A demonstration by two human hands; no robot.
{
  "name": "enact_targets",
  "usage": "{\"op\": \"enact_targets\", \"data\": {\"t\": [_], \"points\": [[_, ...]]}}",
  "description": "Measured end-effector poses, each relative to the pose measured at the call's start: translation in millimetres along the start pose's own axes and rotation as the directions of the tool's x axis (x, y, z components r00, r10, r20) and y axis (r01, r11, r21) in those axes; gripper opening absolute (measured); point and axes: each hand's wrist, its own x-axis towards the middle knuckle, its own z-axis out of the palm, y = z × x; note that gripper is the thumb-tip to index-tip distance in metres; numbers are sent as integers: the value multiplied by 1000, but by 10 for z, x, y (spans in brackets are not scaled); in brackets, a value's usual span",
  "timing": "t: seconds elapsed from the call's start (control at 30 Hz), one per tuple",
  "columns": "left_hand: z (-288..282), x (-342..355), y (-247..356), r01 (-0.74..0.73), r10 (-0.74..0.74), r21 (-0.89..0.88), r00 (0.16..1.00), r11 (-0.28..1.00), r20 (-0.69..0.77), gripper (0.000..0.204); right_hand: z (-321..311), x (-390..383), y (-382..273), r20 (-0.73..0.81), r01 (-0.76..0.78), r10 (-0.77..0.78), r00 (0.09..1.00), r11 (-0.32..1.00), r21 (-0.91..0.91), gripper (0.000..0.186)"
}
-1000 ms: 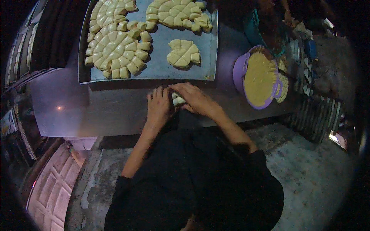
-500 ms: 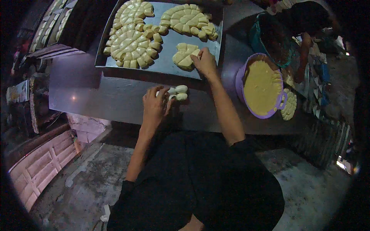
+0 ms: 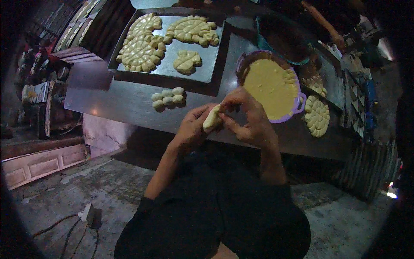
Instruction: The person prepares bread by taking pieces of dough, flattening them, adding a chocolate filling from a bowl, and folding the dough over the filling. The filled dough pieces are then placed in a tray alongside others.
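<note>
In front of my body, over the near part of the table, my two hands meet around a pale, elongated piece of dough (image 3: 211, 119). My left hand (image 3: 194, 127) is closed around its lower side. Curled fingers of my right hand (image 3: 249, 115) pinch its upper end, partly hiding it. Beyond my left hand, a cluster of small pale dough pieces (image 3: 168, 99) lies on the table in two rows touching each other. Farther off, a metal tray (image 3: 207, 71) carries large scored, glossy dough rounds (image 3: 141, 54) and a small dough cluster (image 3: 187, 61).
Right of my hands stands a purple basin (image 3: 299, 103) holding a yellow mass (image 3: 265, 84). A scored dough slab (image 3: 317, 115) lies beside it. Behind is a teal tub (image 3: 263, 41); another person's arm (image 3: 323, 21) shows at the far right. The table's (image 3: 99, 103) near edge runs before me.
My right hand has left the small dough cluster on the tray, and my left the pieces on the table. Both now hold one dough piece close to me. The view has shifted.
</note>
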Motion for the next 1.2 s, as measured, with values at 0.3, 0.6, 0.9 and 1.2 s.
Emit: {"op": "enact_targets", "data": {"t": [0.3, 0.6, 0.9, 1.2], "points": [[1011, 5, -143, -632, 699, 476, 713, 612, 48, 27, -280, -654, -55, -209, -189, 360, 909, 804, 564, 42], [994, 686, 173, -984, 773, 91, -60, -151, 632, 64, -314, -443, -140, -198, -135, 416, 887, 645, 752, 52], [681, 1248, -215, -682, 682, -43, 731, 731, -1, 100, -261, 280, 268, -97, -41, 507, 857, 254, 966, 61], [-116, 1807, 166, -189, 194, 82, 979, 979, -59, 37, -1454, 1391, 1965, -288, -449, 345, 893, 682, -577, 37]]}}
